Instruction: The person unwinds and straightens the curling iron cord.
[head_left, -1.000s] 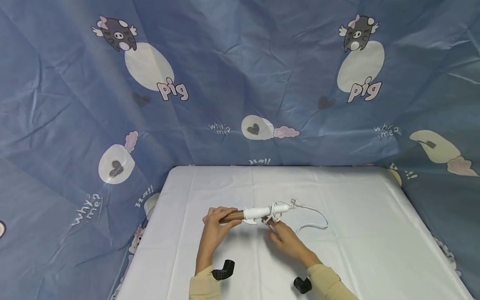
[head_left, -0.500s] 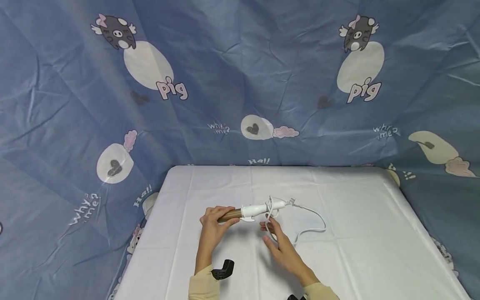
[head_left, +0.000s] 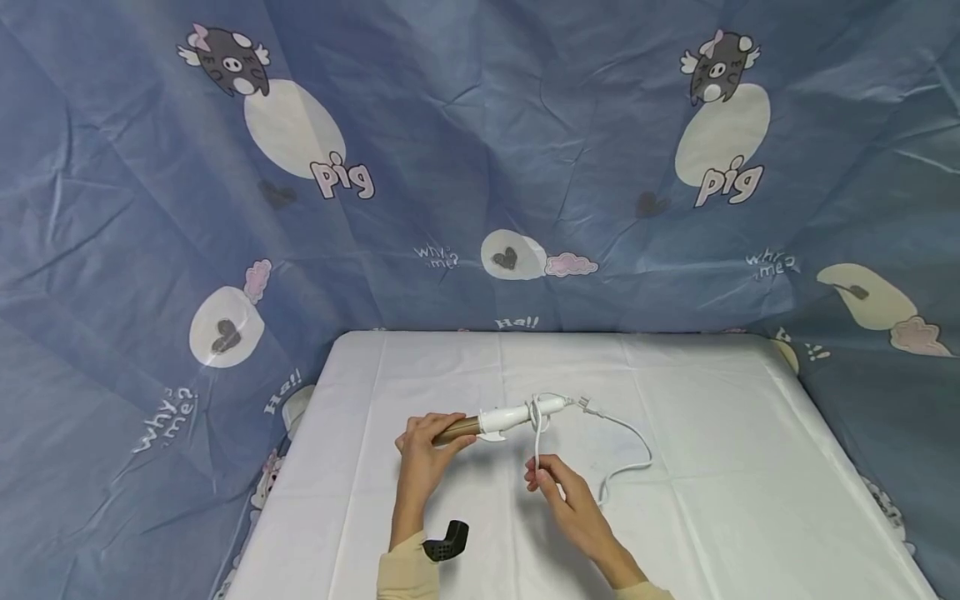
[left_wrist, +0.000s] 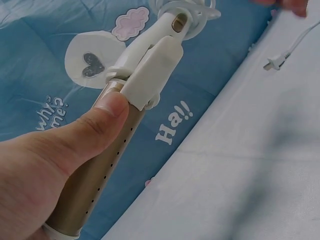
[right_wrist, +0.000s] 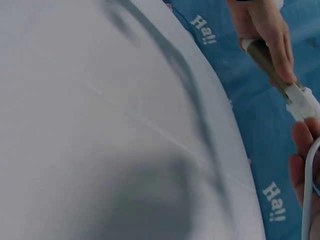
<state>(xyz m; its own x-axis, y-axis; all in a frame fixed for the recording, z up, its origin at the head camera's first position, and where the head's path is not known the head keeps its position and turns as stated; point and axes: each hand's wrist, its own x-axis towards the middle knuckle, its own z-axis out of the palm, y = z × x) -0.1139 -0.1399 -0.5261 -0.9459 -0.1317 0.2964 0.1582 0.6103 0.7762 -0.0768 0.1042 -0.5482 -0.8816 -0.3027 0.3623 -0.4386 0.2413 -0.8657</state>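
Over the white table [head_left: 720, 425], the left grip [head_left: 429, 439] holds a curling iron [head_left: 504, 418], the right grip [head_left: 568, 496] its cord [right_wrist: 307, 200].

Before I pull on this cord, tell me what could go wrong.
The white cord loops round the curling iron's white handle, so a pull by the right hand could tighten or tangle it.
The left hand grips only the brown barrel, away from that loop, so a tug might twist the iron.
The plug is in neither hand; its prongs might snag the cord as it moves.
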